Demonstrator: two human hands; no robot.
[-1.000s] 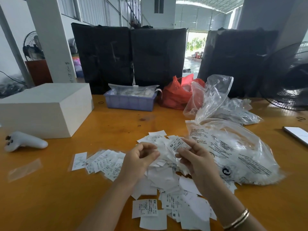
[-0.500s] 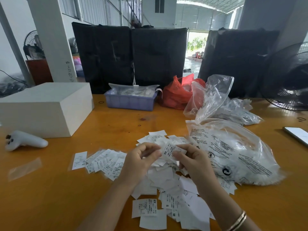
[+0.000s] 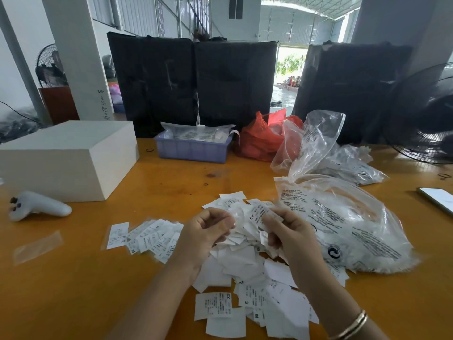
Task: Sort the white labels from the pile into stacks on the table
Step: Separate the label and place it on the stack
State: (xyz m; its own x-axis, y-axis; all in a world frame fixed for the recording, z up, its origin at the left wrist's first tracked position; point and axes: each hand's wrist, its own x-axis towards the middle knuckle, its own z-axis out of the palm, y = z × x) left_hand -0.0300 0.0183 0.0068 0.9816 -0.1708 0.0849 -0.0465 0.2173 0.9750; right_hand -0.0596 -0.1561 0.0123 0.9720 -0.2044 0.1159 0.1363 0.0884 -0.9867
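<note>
A loose pile of white labels (image 3: 245,266) lies on the orange table (image 3: 73,290) in front of me. A fanned row of sorted labels (image 3: 149,238) sits to its left. My right hand (image 3: 291,239) pinches a white label marked XS (image 3: 257,215) above the pile. My left hand (image 3: 206,234) is curled beside it, fingers closed near the label's left edge; whether it touches the label is unclear.
A large clear bag of labels (image 3: 343,227) lies to the right, more bags (image 3: 353,165) behind it. A white box (image 3: 66,158), a white controller (image 3: 36,206), a purple tray (image 3: 193,149), a red bag (image 3: 262,141) and a phone (image 3: 438,198) stand around.
My right hand has brought the XS label leftward and lower, closer to my left hand. The piles have not shifted.
</note>
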